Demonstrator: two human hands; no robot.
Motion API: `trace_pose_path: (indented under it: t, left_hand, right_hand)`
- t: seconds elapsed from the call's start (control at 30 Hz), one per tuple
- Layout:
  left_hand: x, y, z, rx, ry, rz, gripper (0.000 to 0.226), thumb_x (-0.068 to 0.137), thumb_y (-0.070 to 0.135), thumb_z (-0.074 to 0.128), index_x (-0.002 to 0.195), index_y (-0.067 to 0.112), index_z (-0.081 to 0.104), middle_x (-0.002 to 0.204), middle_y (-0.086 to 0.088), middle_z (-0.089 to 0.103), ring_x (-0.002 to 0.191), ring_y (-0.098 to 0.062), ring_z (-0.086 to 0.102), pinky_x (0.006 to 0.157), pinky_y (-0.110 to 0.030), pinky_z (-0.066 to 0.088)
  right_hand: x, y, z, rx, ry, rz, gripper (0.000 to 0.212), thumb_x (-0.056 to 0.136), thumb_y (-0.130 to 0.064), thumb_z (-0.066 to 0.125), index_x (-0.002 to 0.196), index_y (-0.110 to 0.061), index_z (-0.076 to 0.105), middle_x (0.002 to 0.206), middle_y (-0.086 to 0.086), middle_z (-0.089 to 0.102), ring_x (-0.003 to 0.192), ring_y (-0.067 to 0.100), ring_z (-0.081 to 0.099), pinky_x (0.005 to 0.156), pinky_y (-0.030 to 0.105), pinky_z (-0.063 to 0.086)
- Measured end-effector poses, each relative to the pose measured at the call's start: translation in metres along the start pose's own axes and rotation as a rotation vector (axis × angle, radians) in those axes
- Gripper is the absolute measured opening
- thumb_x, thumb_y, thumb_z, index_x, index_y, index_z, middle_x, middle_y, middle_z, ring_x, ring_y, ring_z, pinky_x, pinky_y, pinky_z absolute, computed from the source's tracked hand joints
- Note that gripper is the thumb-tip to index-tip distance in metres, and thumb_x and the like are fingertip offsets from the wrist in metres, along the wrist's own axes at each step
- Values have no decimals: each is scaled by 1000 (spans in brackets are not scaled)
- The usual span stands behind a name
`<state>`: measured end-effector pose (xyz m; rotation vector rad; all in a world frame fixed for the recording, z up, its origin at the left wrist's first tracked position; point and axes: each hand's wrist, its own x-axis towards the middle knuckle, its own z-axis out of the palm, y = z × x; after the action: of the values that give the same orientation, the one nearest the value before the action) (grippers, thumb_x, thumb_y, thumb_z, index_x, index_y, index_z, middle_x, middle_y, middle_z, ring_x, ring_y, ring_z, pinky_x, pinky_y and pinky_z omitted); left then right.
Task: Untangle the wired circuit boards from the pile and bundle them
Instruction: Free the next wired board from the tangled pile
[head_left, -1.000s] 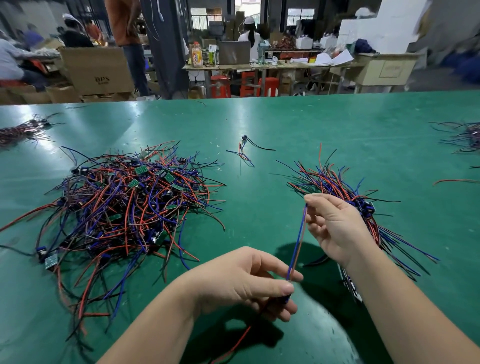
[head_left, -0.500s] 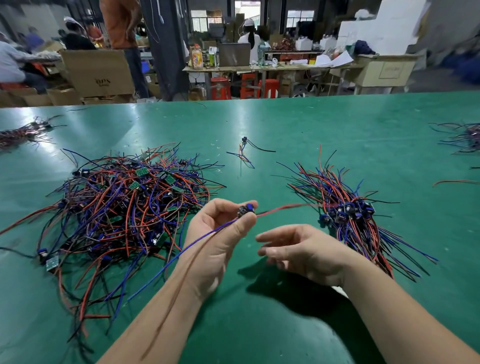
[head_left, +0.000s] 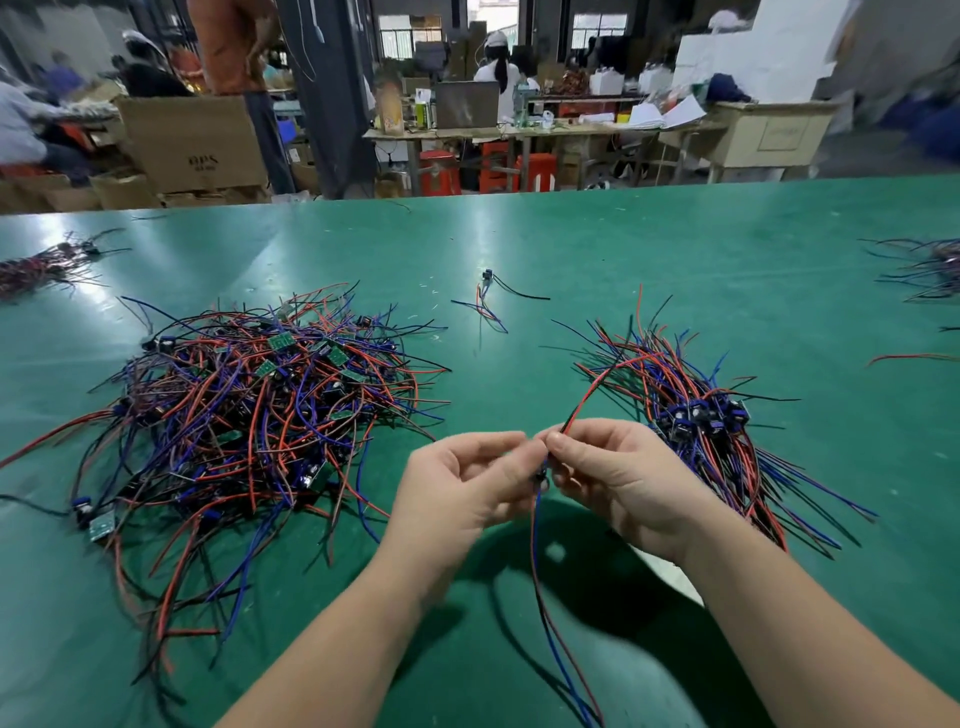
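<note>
Fingertips of my left hand and right hand pinch one wired circuit board together above the bench's near edge; half a second ago the left held it alone. The board is mostly hidden between them. Tangled pile lies left, bundle right.

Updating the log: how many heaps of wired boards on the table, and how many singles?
Tangled pile: 1
Sorted bundle: 1
Edge clusters, left and right: 2
Lone board: 1
Held board, between left hand and right hand: 1
Total: 6
Cut-off red wire, right edge: uncounted
</note>
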<state>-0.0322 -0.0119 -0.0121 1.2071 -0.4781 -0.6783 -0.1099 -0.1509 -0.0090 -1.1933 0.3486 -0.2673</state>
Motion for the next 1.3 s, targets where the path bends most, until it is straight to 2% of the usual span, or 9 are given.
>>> trace_pose_path:
  t: [0.07,0.17,0.33,0.6,0.83,1.0,1.17,1.3]
  left_hand:
    - [-1,-1,1,55,2,-59,36,64,11,78,94,-5,67,71,-12,72,60,-15,68,56,-22,54]
    - [-3,0,2,92,-35,-170,13,72,-2,74,83,-2,67,66,-12,70,58,-16,68,54,-23,54]
    - [-8,5,1,167,-235,-319,10,69,1,78,71,8,71,72,-15,71,65,-19,70,58,-25,56]
    - [-8,7,0,233,-226,-314,13,71,0,78,72,9,69,72,-13,71,66,-19,69,61,-27,57]
    - [-9,7,3,224,-232,-321,14,72,0,78,71,10,69,73,-14,72,65,-18,69,59,-25,56]
    - [-10,5,4,250,-248,-340,14,74,0,77,81,4,65,71,-11,72,64,-16,69,60,-25,56]
    - [-11,4,3,245,-278,-354,13,72,1,79,72,10,69,73,-13,71,67,-20,69,67,-31,59]
    - [-10,5,0,241,-306,-377,11,72,1,79,74,9,70,74,-15,71,66,-19,69,63,-29,57]
  right_hand:
    - [-2,1,2,-115,15,2,11,64,-19,71,68,-11,76,65,4,65,53,7,54,55,15,43]
    - [-1,-2,0,-150,120,-41,5,67,-11,71,69,-7,73,58,4,62,48,7,52,49,15,40]
    - [2,-14,-15,-67,306,-48,6,78,2,66,78,-2,69,57,1,62,48,5,55,46,12,42]
    - [3,-10,-12,-100,372,-79,11,82,1,65,78,-7,70,58,-1,65,53,6,59,50,16,43]
    - [6,-10,-8,43,441,-195,10,85,4,61,78,-1,67,58,4,63,53,11,61,49,16,48]
    - [6,-13,-14,126,483,-167,13,83,9,61,77,-1,66,59,4,66,52,13,65,51,18,52]
    - [6,-16,-17,148,523,-142,4,86,0,64,82,-1,63,55,7,66,50,16,67,44,18,50]
    - [8,-14,-17,111,504,-110,12,92,-5,56,82,0,59,51,5,65,47,13,66,43,17,50]
